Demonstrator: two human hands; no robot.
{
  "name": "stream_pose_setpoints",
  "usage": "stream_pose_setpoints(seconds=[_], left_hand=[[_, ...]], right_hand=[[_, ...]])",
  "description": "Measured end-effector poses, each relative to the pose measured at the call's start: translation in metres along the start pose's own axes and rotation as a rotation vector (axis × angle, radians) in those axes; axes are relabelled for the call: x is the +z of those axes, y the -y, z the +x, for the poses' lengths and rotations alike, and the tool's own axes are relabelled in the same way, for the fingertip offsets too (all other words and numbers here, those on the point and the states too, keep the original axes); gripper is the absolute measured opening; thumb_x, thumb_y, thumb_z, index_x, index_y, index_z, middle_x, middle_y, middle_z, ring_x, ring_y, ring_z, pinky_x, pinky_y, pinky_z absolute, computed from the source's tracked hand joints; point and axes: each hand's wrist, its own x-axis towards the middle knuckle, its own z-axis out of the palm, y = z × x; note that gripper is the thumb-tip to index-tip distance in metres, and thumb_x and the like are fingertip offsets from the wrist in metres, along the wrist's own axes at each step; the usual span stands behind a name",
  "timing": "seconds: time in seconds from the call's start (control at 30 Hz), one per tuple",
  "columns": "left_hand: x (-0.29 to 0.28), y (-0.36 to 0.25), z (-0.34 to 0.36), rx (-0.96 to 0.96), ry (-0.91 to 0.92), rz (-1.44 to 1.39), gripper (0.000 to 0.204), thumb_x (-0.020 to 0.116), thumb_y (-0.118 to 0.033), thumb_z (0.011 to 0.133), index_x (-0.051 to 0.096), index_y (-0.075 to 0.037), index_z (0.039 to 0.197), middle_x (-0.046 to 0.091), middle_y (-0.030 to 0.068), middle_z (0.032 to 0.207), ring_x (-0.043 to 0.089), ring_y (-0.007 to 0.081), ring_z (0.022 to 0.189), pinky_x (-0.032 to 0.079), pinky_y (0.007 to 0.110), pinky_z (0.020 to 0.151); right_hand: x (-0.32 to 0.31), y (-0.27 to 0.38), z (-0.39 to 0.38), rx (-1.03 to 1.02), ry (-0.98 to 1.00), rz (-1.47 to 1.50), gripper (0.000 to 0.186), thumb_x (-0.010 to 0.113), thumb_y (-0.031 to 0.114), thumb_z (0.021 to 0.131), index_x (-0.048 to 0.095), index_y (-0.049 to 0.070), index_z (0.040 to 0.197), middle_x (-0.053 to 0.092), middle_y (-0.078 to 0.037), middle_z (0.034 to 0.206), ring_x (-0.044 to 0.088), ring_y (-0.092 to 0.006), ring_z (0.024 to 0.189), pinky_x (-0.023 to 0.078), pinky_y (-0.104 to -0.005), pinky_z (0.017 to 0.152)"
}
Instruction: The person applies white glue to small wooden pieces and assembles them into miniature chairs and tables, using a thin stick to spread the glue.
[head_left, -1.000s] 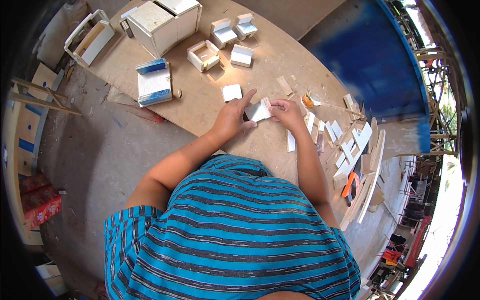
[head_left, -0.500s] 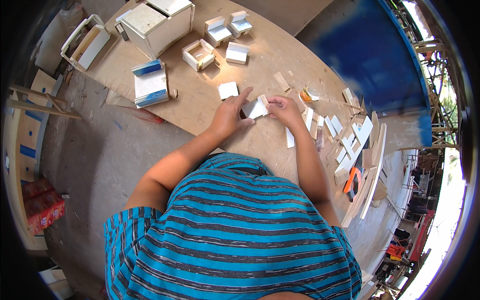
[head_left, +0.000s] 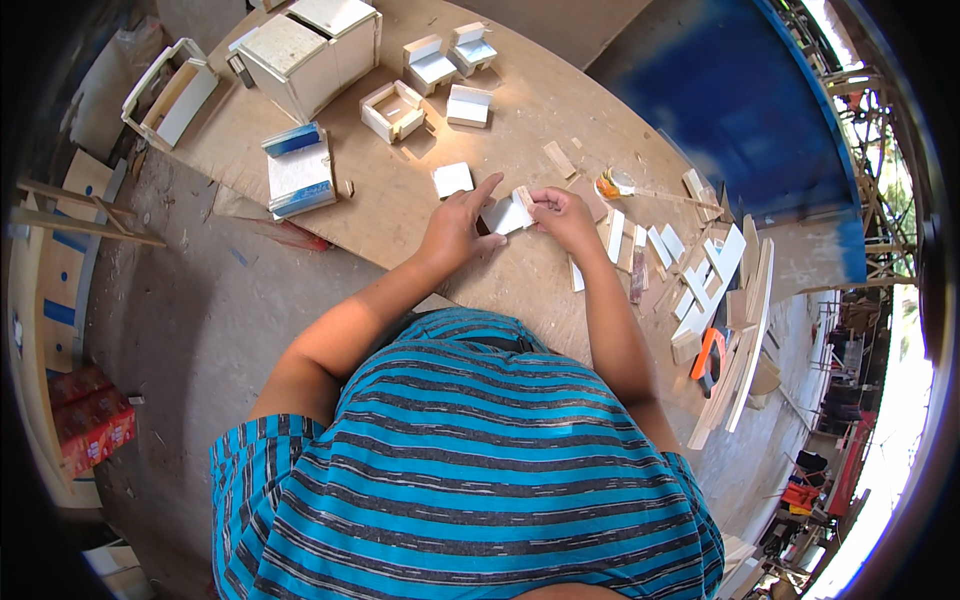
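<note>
Over the brown wooden tabletop point(head_left: 520, 110), my left hand point(head_left: 455, 228) and my right hand point(head_left: 563, 218) meet on a small white-painted wooden piece point(head_left: 507, 214). Both hands grip it, the left from its left side with the index finger stretched out, the right pinching a small wooden strip at its upper right edge. A separate flat white square point(head_left: 452, 179) lies just beyond my left hand.
Small white open boxes point(head_left: 393, 110) and a larger white box point(head_left: 310, 50) stand at the far side. A blue-edged white panel point(head_left: 298, 170) lies at the left. Several white strips point(head_left: 700, 270) are heaped at the right, with an orange tool point(head_left: 709, 353) and a glue pot point(head_left: 610, 186).
The view has shifted slightly; my hands stay together on the white piece, turning it a little between the fingers.
</note>
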Motion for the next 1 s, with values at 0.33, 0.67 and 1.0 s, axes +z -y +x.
stream_pose_setpoints(seconds=[0.33, 0.67, 1.0], left_hand=[[0.003, 0.005, 0.001, 0.008, -0.003, -0.012, 0.096, 0.088, -0.018, 0.059, 0.041, -0.013, 0.143, 0.068, 0.0147, 0.103, 0.063, 0.0323, 0.094, 0.051, 0.041, 0.084], [0.002, 0.002, 0.002, -0.024, 0.017, 0.046, 0.097, 0.088, -0.018, 0.059, 0.041, -0.015, 0.144, 0.068, 0.0132, 0.107, 0.063, 0.0325, 0.1, 0.05, 0.041, 0.088], [0.003, 0.002, 0.002, -0.019, 0.023, 0.064, 0.096, 0.088, -0.019, 0.059, 0.041, -0.016, 0.143, 0.068, 0.0129, 0.107, 0.063, 0.0327, 0.099, 0.05, 0.041, 0.088]], right_hand=[[-0.009, -0.024, -0.011, -0.085, 0.18, 0.173, 0.052, 0.06, -0.007, 0.08, 0.056, -0.002, 0.132, 0.066, -0.009, 0.119, 0.063, -0.0117, 0.104, 0.051, -0.0267, 0.089], [0.015, -0.025, -0.021, -0.199, -0.026, 0.05, 0.048, 0.062, -0.009, 0.081, 0.056, -0.003, 0.129, 0.065, -0.009, 0.118, 0.062, -0.0132, 0.104, 0.052, -0.029, 0.091], [0.016, -0.024, -0.021, -0.236, -0.03, 0.043, 0.047, 0.06, -0.011, 0.081, 0.057, -0.004, 0.127, 0.064, -0.012, 0.118, 0.062, -0.0154, 0.106, 0.053, -0.03, 0.091]])
